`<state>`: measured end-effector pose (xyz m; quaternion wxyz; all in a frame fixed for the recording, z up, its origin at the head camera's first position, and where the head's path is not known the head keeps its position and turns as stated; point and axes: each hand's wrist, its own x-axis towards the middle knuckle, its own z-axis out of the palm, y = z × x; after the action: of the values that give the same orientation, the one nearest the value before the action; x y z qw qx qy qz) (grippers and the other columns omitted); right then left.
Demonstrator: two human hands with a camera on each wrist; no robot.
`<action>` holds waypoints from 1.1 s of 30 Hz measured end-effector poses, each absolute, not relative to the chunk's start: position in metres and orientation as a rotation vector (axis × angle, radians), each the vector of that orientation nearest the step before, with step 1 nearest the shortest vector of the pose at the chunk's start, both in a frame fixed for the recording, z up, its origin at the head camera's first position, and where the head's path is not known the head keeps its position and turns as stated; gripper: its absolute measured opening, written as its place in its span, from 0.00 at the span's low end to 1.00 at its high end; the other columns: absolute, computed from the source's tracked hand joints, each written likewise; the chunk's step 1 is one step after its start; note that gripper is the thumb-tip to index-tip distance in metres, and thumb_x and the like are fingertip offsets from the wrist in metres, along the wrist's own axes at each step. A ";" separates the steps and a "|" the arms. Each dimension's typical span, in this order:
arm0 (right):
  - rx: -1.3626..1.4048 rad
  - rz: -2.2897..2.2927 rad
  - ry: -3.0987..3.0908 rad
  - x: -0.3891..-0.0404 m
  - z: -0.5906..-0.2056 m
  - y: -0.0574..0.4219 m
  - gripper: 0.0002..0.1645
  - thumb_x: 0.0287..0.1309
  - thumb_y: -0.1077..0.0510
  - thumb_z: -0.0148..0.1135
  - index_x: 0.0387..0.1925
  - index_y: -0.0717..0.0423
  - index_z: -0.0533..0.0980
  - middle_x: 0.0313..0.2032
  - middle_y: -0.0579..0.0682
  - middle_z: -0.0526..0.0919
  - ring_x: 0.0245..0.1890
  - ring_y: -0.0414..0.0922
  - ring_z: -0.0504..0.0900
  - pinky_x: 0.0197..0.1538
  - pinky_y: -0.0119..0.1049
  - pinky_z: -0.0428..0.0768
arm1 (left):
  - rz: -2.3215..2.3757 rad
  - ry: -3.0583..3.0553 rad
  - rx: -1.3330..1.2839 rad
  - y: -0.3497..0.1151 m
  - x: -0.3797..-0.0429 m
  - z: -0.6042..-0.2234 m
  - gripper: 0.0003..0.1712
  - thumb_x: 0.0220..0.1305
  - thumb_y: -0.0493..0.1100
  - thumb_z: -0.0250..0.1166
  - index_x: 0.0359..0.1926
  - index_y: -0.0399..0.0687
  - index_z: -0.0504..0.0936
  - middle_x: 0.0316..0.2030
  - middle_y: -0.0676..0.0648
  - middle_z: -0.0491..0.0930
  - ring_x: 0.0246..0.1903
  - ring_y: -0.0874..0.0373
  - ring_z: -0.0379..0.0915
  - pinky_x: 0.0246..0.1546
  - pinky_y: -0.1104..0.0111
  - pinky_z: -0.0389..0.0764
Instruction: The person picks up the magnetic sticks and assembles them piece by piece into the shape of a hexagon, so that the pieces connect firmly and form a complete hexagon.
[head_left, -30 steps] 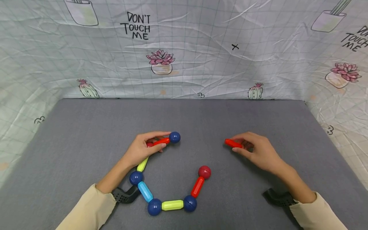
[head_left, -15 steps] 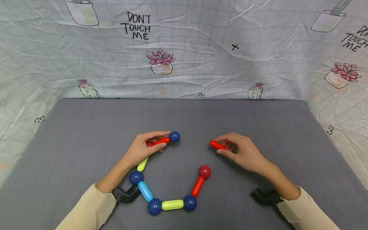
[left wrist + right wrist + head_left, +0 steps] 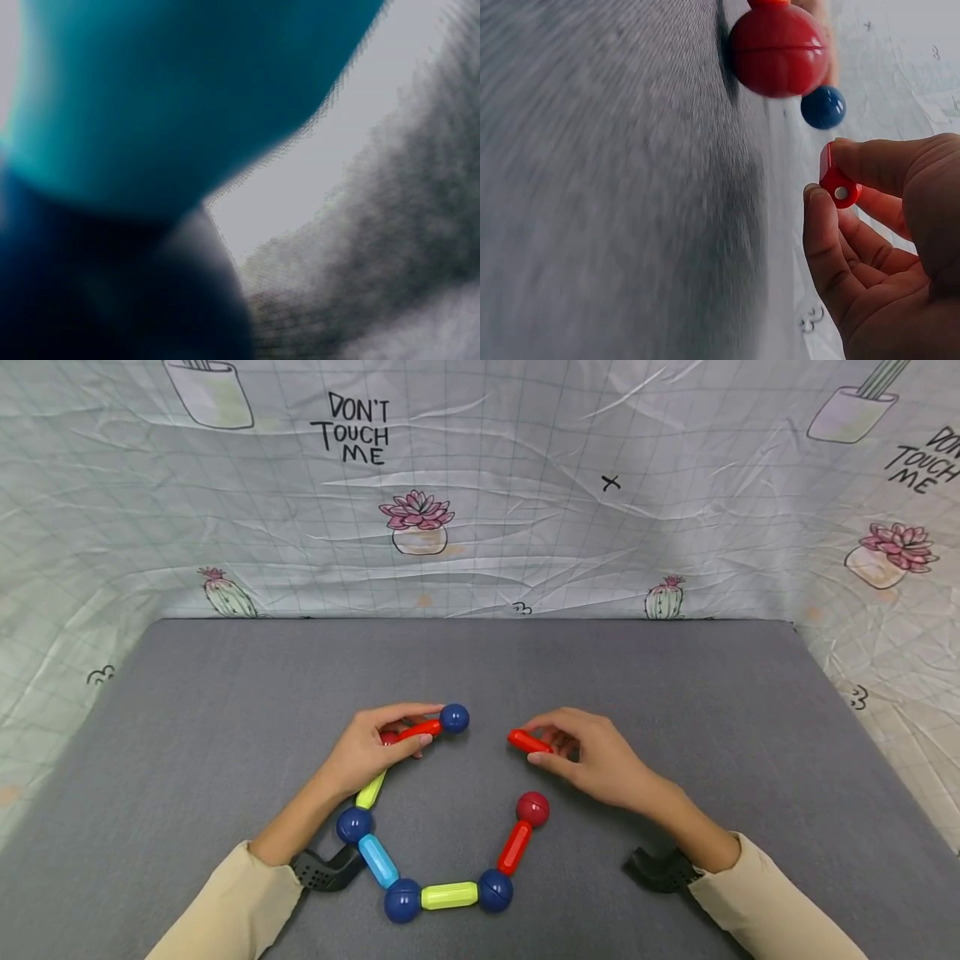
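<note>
My left hand pinches a red magnetic rod, with a blue ball at its right end. That rod belongs to an open curve of rods and balls; a red ball at its other end is partly hidden by the fingers. Between thumb and fingers my right hand holds a loose red magnetic rod, just right of the blue ball and apart from it. In the right wrist view, this rod's end shows a pale round spot. The left wrist view is a close blur of a light blue rod.
The curve continues through a yellow-green rod, a light blue rod, another yellow-green rod and a red rod, joined by blue balls. A red ball ends it. A patterned cloth backs the grey table.
My right hand has moved left with the loose red rod, closing much of the distance to the blue ball. The left hand and the curve have stayed put.
</note>
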<state>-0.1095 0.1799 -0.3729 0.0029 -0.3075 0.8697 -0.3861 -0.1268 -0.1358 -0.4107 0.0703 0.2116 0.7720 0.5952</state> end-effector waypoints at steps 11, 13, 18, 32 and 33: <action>-1.010 -1.176 2.700 -0.118 -0.372 0.146 0.17 0.55 0.57 0.70 0.47 0.51 0.79 0.32 0.41 0.76 0.28 0.35 0.75 0.33 0.33 0.78 | 1.793 2.308 0.617 -0.133 -0.124 -0.404 0.21 0.60 0.34 0.67 0.56 0.45 0.80 0.33 0.41 0.83 0.27 0.47 0.79 0.28 0.69 0.76; -1.005 -1.180 2.701 -0.119 -0.372 0.143 0.17 0.55 0.57 0.70 0.47 0.51 0.79 0.32 0.41 0.76 0.28 0.35 0.75 0.33 0.33 0.78 | 1.791 2.305 0.619 -0.131 -0.122 -0.397 0.21 0.60 0.32 0.66 0.55 0.41 0.80 0.33 0.38 0.82 0.27 0.45 0.78 0.28 0.69 0.76; -1.008 -1.187 2.701 -0.121 -0.369 0.139 0.17 0.55 0.57 0.70 0.48 0.52 0.79 0.32 0.42 0.77 0.28 0.36 0.75 0.33 0.34 0.78 | 1.801 2.294 0.631 -0.131 -0.119 -0.389 0.21 0.61 0.31 0.65 0.56 0.37 0.79 0.33 0.36 0.82 0.27 0.44 0.78 0.29 0.68 0.76; -1.022 -1.228 2.679 -0.130 -0.364 0.129 0.17 0.55 0.58 0.70 0.47 0.52 0.80 0.32 0.43 0.77 0.28 0.37 0.75 0.33 0.35 0.78 | 1.604 2.329 0.732 -0.143 -0.131 -0.396 0.31 0.61 0.43 0.68 0.65 0.54 0.71 0.39 0.47 0.78 0.31 0.54 0.78 0.32 0.64 0.78; -1.025 -1.231 2.673 -0.131 -0.364 0.128 0.17 0.55 0.57 0.70 0.47 0.52 0.80 0.32 0.43 0.77 0.28 0.37 0.75 0.33 0.34 0.78 | 1.551 2.342 0.750 -0.145 -0.132 -0.393 0.33 0.61 0.44 0.68 0.66 0.55 0.70 0.40 0.47 0.78 0.34 0.54 0.78 0.35 0.63 0.77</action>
<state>-0.1313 0.1284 -0.3640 0.0127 -0.3290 0.8576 -0.3951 -0.1319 -0.1452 -0.3925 0.1168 0.2563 0.8001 0.5297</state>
